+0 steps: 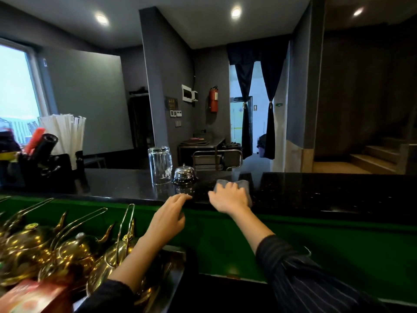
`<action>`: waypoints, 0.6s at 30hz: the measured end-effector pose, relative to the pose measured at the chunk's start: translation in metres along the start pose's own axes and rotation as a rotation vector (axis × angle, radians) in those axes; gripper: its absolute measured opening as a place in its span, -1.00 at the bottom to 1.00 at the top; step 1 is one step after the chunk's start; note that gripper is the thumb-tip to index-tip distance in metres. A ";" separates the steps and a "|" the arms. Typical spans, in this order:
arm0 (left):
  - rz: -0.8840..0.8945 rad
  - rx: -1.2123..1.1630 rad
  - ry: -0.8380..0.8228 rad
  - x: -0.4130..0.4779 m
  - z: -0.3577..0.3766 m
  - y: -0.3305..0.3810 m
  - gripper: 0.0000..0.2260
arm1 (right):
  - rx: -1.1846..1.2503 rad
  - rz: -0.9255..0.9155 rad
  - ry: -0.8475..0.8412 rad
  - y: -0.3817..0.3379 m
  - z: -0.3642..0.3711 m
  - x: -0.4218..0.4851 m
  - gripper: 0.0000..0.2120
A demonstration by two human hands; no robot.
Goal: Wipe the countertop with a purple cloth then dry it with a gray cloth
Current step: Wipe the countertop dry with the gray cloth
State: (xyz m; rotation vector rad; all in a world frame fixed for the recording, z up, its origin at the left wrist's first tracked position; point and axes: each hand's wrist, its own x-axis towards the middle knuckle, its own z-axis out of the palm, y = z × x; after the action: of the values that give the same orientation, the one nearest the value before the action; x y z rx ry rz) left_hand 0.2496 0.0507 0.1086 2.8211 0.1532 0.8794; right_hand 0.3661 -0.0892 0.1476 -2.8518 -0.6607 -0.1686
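R hand (pixel 229 199) presses gray cloth (pixel 242 185) on countertop (pixel 316 190); glass (pixel 159 164) print unreadable.

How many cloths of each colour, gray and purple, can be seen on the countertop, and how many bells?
Gray cloth: 1, under the right hand
Purple cloth: 0 in view
Bell: 1
Total: 2

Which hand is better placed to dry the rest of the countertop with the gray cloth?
The right hand: it presses the gray cloth on the countertop. The left hand holds nothing.
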 end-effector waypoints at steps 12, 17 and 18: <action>-0.106 -0.004 0.127 -0.019 0.004 -0.002 -0.46 | 0.072 -0.533 -0.223 -0.044 -0.009 0.012 -0.46; -0.499 -0.481 0.387 -0.014 -0.013 0.015 -0.78 | 0.096 -0.563 -0.203 -0.031 -0.010 -0.011 -0.33; -0.647 -0.674 0.350 -0.013 -0.014 0.017 -0.83 | 0.127 -0.560 -0.188 -0.028 -0.009 -0.017 -0.33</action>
State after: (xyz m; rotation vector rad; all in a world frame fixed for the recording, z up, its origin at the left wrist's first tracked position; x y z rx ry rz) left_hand 0.2320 0.0337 0.1162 1.8096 0.6363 0.9991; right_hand 0.3376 -0.0736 0.1582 -2.5091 -1.4397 0.0593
